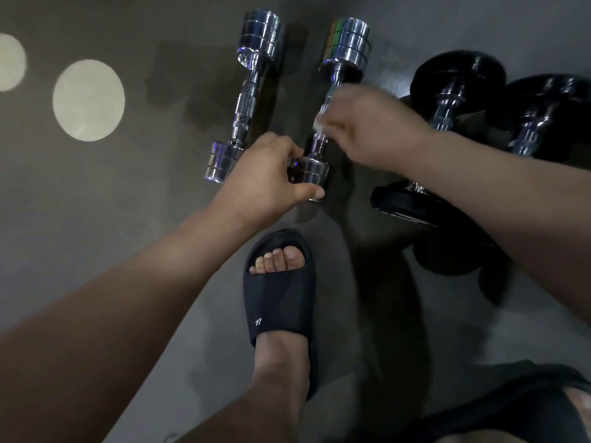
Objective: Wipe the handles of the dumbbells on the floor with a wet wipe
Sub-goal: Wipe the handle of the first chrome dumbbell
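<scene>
**Four dumbbells, two hands on one**

Your right hand point(367, 129) curls, blurred, round the wet wipe point(319, 122) on the handle; little of the wipe shows. Your left hand point(265, 183) grips the near head of the right chrome dumbbell point(347, 49). On the floor point(96, 203), the left chrome dumbbell point(252, 91) lies beside it, with two black dumbbells point(457, 75) point(543, 100) partly hidden.

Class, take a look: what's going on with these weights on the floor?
A person is cleaning one shiny chrome dumbbell. The left hand holds its near end steady, while the right hand pinches a small white wet wipe round its handle. A second chrome dumbbell lies beside it on the left, and two black-plate dumbbells lie on the right.
</scene>
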Motion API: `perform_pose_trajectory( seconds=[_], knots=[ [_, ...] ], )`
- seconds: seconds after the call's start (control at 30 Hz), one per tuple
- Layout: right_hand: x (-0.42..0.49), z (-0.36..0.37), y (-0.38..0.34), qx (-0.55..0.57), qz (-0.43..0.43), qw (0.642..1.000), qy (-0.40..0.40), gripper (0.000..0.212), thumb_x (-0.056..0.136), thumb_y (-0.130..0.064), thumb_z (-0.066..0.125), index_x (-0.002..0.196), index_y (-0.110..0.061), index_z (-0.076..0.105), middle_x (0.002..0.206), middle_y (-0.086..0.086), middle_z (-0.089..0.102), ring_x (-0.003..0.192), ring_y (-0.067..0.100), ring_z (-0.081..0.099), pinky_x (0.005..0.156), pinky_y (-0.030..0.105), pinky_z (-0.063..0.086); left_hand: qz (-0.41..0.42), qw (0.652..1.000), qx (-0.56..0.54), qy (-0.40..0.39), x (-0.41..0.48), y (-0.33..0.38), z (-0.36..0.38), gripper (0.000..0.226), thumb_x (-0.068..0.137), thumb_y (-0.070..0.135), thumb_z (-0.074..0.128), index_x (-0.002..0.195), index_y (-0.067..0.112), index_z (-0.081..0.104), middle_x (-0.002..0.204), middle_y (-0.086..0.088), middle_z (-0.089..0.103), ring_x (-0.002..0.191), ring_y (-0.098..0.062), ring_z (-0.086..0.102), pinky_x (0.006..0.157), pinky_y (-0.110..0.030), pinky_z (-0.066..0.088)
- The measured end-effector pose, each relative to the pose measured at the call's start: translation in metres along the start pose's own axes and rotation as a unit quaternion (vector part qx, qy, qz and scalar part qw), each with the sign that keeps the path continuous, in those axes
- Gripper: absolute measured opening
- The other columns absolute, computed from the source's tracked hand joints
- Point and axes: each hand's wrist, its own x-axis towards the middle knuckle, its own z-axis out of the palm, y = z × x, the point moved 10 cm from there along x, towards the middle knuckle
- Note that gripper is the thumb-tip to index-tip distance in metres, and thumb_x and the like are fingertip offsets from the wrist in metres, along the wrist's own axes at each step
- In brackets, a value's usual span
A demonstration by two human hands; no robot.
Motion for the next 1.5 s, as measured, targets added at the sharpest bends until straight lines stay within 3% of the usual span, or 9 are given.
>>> perform_pose_trajectory(
  seconds=[0.33,0.43,0.53,0.67,0.87,1.0,1.1,1.23,1.5],
  knots=[
    [-0.014,-0.017,0.030,0.136,0.167,0.963,0.161,0.017,0.092,-0.014,0.063,0.106,-0.012,0.073,0.107,0.008,0.062,0.090,0.011,0.056,0.079,0.002,0.036,0.006,1.000,0.010,-0.002,0.000,0.002,0.001,0.065,0.065,0.047,0.091,0.114,0.013,0.064,0.113,-0.002,0.055,0.098,-0.016,0.058,0.085,-0.027,0.047],
    [-0.013,-0.023,0.040,0.159,0.202,0.947,0.193,0.012,0.091,-0.022,0.062,0.101,-0.020,0.068,0.099,0.002,0.064,0.083,0.012,0.060,0.076,0.018,0.048,0.018,1.000,0.018,-0.002,-0.002,0.006,0.002,0.066,0.068,0.046,0.090,0.118,0.012,0.063,0.115,-0.002,0.053,0.097,-0.015,0.055,0.081,-0.020,0.040],
    [-0.016,-0.015,0.039,0.140,0.202,0.952,0.185,0.014,0.094,-0.023,0.065,0.099,-0.013,0.073,0.105,0.007,0.062,0.083,0.010,0.058,0.075,0.002,0.038,0.040,0.999,0.029,-0.005,-0.004,0.010,0.002,0.064,0.072,0.044,0.088,0.120,0.010,0.063,0.116,-0.003,0.052,0.096,-0.012,0.052,0.079,-0.011,0.030],
    [-0.015,-0.017,0.032,0.127,0.162,0.964,0.170,0.020,0.096,-0.023,0.060,0.098,-0.008,0.073,0.106,0.012,0.062,0.092,0.017,0.060,0.082,0.010,0.039,0.055,0.998,0.018,-0.006,-0.005,0.008,0.000,0.053,0.077,0.039,0.084,0.119,0.012,0.066,0.116,-0.003,0.054,0.101,-0.016,0.059,0.086,-0.015,0.037],
    [-0.018,-0.013,0.063,0.152,0.286,0.924,0.205,0.017,0.093,-0.026,0.060,0.099,-0.016,0.073,0.101,0.006,0.067,0.085,0.012,0.060,0.079,0.022,0.047,0.049,0.999,-0.018,0.011,-0.007,0.009,0.001,0.052,0.074,0.033,0.087,0.118,0.012,0.068,0.116,-0.004,0.056,0.097,-0.015,0.061,0.091,-0.018,0.044],
    [-0.026,-0.008,0.034,0.146,0.208,0.946,0.200,0.014,0.090,-0.017,0.066,0.082,-0.007,0.071,0.088,0.008,0.060,0.076,0.009,0.050,0.070,0.007,0.037,0.042,0.999,-0.021,0.014,-0.006,0.009,0.003,0.052,0.072,0.033,0.089,0.116,0.013,0.068,0.116,-0.005,0.056,0.098,-0.017,0.061,0.092,-0.020,0.045],
    [-0.015,-0.009,0.018,0.098,0.121,0.979,0.132,0.013,0.090,-0.016,0.066,0.089,-0.005,0.074,0.096,0.013,0.061,0.083,0.020,0.059,0.073,0.015,0.036,0.040,0.999,-0.020,0.008,-0.006,0.010,0.004,0.053,0.072,0.035,0.089,0.115,0.014,0.067,0.116,-0.005,0.054,0.096,-0.017,0.061,0.091,-0.024,0.048],
    [-0.006,-0.027,0.043,0.081,0.187,0.964,0.172,0.013,0.092,-0.022,0.065,0.087,-0.012,0.071,0.095,-0.001,0.053,0.082,0.010,0.050,0.068,0.007,0.028,0.027,0.999,-0.032,0.010,-0.008,0.010,0.007,0.058,0.072,0.040,0.088,0.119,0.019,0.063,0.116,0.000,0.050,0.096,-0.013,0.060,0.092,-0.024,0.048],
    [-0.008,-0.007,0.005,0.052,0.073,0.995,0.051,0.015,0.092,-0.015,0.066,0.094,-0.006,0.077,0.103,0.014,0.062,0.090,0.029,0.063,0.081,0.033,0.049,-0.041,0.998,0.009,-0.037,0.003,-0.008,0.019,0.086,0.064,0.067,0.083,0.125,0.012,0.059,0.116,-0.003,0.061,0.102,-0.017,0.059,0.076,-0.026,0.040]
  ],
)
